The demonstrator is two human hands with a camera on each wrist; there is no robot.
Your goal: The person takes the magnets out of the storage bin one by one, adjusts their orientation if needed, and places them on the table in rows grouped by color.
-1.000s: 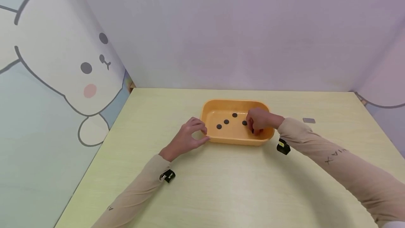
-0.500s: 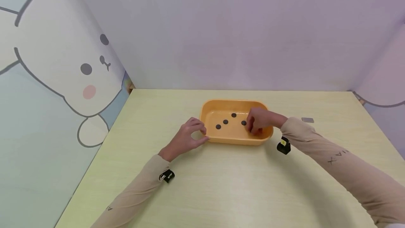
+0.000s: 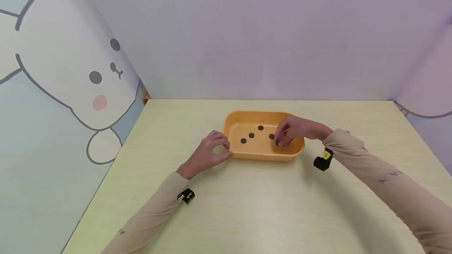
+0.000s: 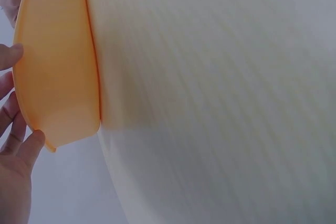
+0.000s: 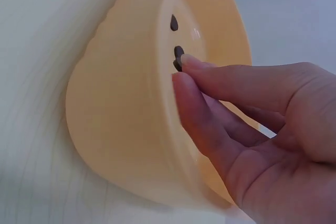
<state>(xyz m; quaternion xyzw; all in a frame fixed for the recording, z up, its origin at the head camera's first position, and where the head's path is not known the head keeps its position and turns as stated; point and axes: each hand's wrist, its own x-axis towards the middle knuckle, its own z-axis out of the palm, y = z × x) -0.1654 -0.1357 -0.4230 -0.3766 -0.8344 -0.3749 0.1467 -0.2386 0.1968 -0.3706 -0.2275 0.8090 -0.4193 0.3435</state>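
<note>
Right hand (image 3: 296, 127): thumb and index finger are pinching one dark disc (image 3: 277, 143) just inside the right part of the tray (image 3: 263, 157). Whether its lower edge is touching the floor, I cannot tell. Left hand (image 3: 207, 153): thumb and fingers are curling round the tray's near left corner, holding it at the rim.

Four other discs (image 3: 251, 135) are lying flat in the tray: three are forming a slanting row toward the left, the fourth is sitting just beside the pinched one.

Handling (judged): the disc is probably stiff, light and smooth; being thin, it is offering little to grip, so opposite edges are looking like the best hold. The tray is looking like light, fairly stiff plastic, likely to slide if knocked; rim and corners are giving the surest grip.

Materials: the tray is showing glossy orange walls, rounded corners, a thin lip. The discs are appearing matt and round. The table (image 3: 243, 207) is showing pale, faint wood grain. Beige sleeves (image 3: 159, 203) are wrinkling near the wrists.
</note>
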